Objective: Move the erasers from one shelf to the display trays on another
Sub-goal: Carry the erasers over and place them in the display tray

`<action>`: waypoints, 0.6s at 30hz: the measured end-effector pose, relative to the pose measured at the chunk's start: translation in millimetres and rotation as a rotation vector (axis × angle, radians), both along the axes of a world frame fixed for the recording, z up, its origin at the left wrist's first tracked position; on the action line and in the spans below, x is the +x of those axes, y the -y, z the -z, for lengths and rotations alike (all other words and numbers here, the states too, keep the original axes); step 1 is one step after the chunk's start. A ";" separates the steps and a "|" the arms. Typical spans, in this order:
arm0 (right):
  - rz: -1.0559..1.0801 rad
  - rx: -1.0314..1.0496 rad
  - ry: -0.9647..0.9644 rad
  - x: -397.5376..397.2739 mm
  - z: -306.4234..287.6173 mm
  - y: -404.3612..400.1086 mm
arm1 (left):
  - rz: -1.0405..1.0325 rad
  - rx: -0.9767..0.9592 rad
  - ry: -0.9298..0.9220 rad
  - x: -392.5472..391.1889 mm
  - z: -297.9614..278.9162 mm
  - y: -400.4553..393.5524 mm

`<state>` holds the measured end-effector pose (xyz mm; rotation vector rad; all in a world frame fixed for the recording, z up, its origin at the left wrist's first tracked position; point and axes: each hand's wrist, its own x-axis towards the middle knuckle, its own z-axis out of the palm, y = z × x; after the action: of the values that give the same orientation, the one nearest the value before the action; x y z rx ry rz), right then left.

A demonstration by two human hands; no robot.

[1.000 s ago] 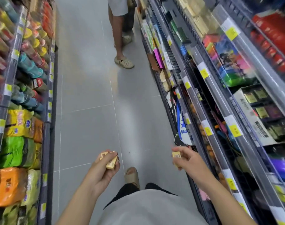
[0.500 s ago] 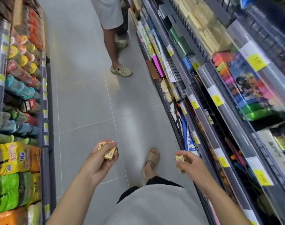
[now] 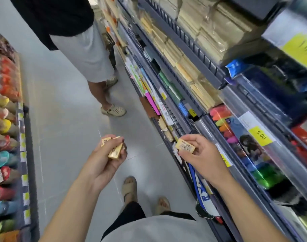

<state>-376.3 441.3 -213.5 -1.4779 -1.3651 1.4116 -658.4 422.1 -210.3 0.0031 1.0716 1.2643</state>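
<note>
several erasers: small tan blocks in printed wrappers, split between two hands over the aisle floor, none in a tray.
snack shelf (image 3: 7, 119): far left, bright packets in rows, blurred; well apart from both hands and no part of this job as far as i can tell.
left hand (image 3: 105, 159): curled round a loose bundle of erasers (image 3: 115, 150), thumb on top, fingers underneath, held over bare floor.
left-hand risk: the blocks sit at odd angles, not squared up; if the thumb eases off, i'd expect the top one to slide out and drop to the tiles.
other shopper (image 3: 79, 49): standing ahead in the aisle, close to the right-hand shelving; a bump in passing could jog an arm.
right hand (image 3: 199, 154): pinching a single eraser (image 3: 185, 145) between thumb and fingertips, label side up with small dark print, just beside the shelf edge.
right-hand risk: a light pinch on a smooth wrapper, so a knock on the shelf rail could flick it loose.
stationery shelf (image 3: 210, 119): packed, price tags along the rails; the display trays are not clearly in view, so picking the wrong slot is the likeliest slip.
</note>
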 end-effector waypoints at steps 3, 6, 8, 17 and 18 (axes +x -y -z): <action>0.093 0.080 0.009 -5.7 -35.7 -30.9 | 0.109 0.122 0.023 5.8 -31.9 -69.1; 0.201 0.182 0.014 -12.3 -73.6 -54.3 | 0.246 0.254 0.038 12.9 -70.1 -132.1; 0.266 0.239 0.021 -17.1 -97.8 -65.6 | 0.363 0.333 0.071 18.7 -98.4 -167.4; 0.584 0.517 0.125 -10.9 -180.7 -62.0 | 0.855 0.609 0.178 98.4 -198.5 -243.6; 0.624 0.538 0.124 -7.0 -186.7 -57.1 | 0.891 0.636 0.199 110.7 -206.0 -244.3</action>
<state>-383.3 498.5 -26.8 -1.4488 -1.0916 0.5188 -547.7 666.4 -4.3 0.7433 0.3583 0.7054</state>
